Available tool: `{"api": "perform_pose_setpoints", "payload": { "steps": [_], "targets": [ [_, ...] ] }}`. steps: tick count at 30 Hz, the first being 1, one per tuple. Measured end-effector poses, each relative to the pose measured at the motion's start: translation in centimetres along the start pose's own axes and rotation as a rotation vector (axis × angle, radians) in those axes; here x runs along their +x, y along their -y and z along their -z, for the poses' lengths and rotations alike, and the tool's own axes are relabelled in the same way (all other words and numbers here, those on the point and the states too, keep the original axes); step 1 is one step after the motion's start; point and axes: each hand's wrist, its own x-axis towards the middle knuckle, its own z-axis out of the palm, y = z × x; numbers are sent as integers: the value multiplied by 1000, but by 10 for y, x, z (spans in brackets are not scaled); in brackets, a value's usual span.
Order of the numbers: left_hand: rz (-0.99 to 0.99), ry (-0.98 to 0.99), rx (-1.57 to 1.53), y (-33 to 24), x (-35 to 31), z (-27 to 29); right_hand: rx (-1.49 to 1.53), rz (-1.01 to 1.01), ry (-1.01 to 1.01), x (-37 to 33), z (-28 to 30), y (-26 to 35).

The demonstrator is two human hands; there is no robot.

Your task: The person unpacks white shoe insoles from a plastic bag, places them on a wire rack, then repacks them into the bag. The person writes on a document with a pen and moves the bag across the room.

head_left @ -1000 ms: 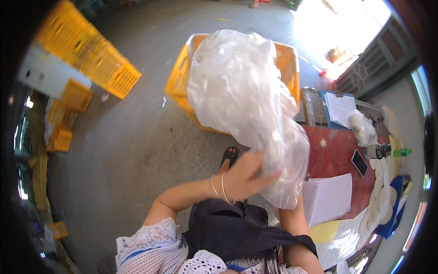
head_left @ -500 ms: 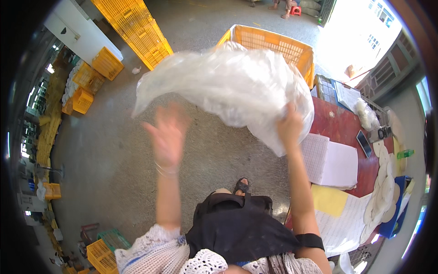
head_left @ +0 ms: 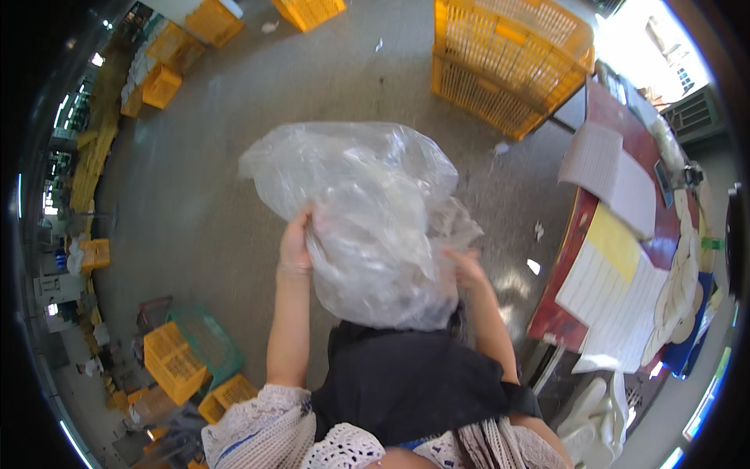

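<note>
A large, clear plastic bag billows in front of me, crumpled and partly puffed up, just above my black apron. My left hand grips its left side, with the fingers partly hidden behind the film. On the other side, my right hand holds the bag's bunched right edge, slightly blurred. The see-through film makes it hard to tell where the bag's mouth lies.
Stacked yellow crates stand ahead to the right. A red table at my right bears an open notebook, paper sheets and pale flat pieces. Yellow crates and a green crate sit at the lower left.
The plastic bag has come down and nearer to my body. My left hand, open and apart before, now grips it; my right hand has moved lower and inward. The view has shifted.
</note>
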Motion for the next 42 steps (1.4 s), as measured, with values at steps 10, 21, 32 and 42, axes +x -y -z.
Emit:
{"api": "perform_pose_setpoints", "payload": {
  "steps": [10, 21, 32, 42],
  "targets": [
    [-595, 17, 1753, 57, -182, -26, 722, 130, 690, -109, -88, 30],
    [-735, -250, 878, 6, -132, 5, -627, 1311, -75, -289, 36, 106],
    [-281, -625, 2222, -20, -267, -22, -1735, 1569, -636, -142, -48, 191],
    [-1536, -1052, 1735, 6, -276, 150, -199, 1630, -32, -160, 54, 153]
  ]
}}
